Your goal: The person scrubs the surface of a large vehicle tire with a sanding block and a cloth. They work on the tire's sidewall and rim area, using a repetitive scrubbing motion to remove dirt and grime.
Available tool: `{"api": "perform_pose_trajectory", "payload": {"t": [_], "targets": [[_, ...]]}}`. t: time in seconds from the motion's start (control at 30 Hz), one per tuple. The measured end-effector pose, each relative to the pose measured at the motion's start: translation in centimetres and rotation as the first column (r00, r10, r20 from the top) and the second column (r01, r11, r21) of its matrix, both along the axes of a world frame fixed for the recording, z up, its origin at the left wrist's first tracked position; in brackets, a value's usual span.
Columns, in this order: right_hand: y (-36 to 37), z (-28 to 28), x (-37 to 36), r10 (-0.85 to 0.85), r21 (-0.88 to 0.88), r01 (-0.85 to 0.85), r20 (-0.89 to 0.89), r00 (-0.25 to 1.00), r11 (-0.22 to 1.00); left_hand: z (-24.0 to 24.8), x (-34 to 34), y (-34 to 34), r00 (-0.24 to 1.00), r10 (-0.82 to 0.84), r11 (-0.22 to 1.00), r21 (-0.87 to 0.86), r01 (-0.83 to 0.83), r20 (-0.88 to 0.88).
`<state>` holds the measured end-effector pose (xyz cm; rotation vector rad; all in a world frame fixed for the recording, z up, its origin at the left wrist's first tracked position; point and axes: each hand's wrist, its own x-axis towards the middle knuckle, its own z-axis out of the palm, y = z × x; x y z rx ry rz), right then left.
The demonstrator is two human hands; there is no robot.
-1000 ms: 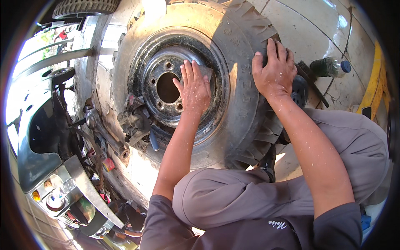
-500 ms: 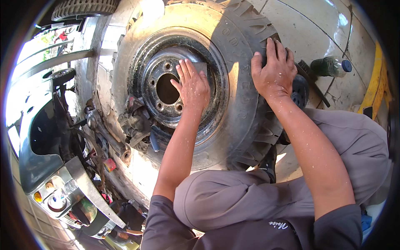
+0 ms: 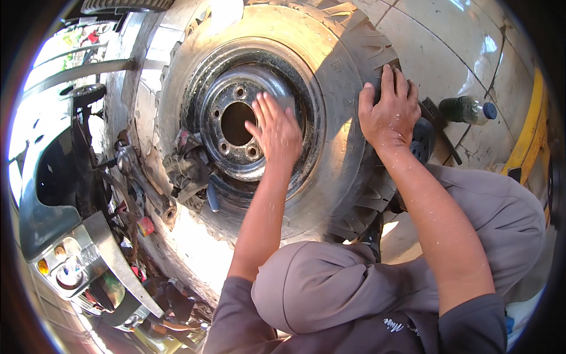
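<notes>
A big tyre [image 3: 345, 194] with chunky tread lies on its side, mounted on a black, worn steel wheel rim [image 3: 236, 168] with a round centre hole and several bolt holes. Over the rim's right inner part is my left hand [image 3: 278, 131], blurred by motion. Its fingers lie straight and together, pressing a dark grey piece of sandpaper [image 3: 286, 101] mostly hidden beneath it. My right hand [image 3: 390, 112] rests on the tyre's right shoulder, fingers apart and nothing held. Pale specks dot both forearms.
A crumpled dark cloth [image 3: 187, 168] and a blue-handled tool [image 3: 213, 196] lie at the rim's lower left. Right of the tyre are a brush [image 3: 439, 127], a dark bottle [image 3: 469, 110] with a blue cap and a yellow metal frame [image 3: 525, 144]. Vehicle parts [image 3: 88, 253] crowd the left.
My left hand has shifted slightly right and down over the rim, with the sandpaper beneath it. The tyre's raised lettering has turned a little downward. My right hand stays on the tread.
</notes>
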<state>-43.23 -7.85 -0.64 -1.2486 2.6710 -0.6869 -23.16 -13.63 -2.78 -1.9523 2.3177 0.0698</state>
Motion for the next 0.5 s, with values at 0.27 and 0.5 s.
{"api": "perform_pose_trajectory", "payload": {"t": [0.27, 0.5], "targets": [[0.3, -0.1, 0.0, 0.028, 0.016, -0.028, -0.033, 0.999, 0.999, 0.6, 1.9, 3.2, 1.000, 0.009, 0.999, 0.042, -0.009, 0.001], [0.3, 0.1, 0.0, 0.051, 0.045, -0.049, -0.056, 0.997, 0.998, 1.2, 1.3, 3.1, 0.998, 0.029, 0.998, 0.046, -0.032, 0.053]]}}
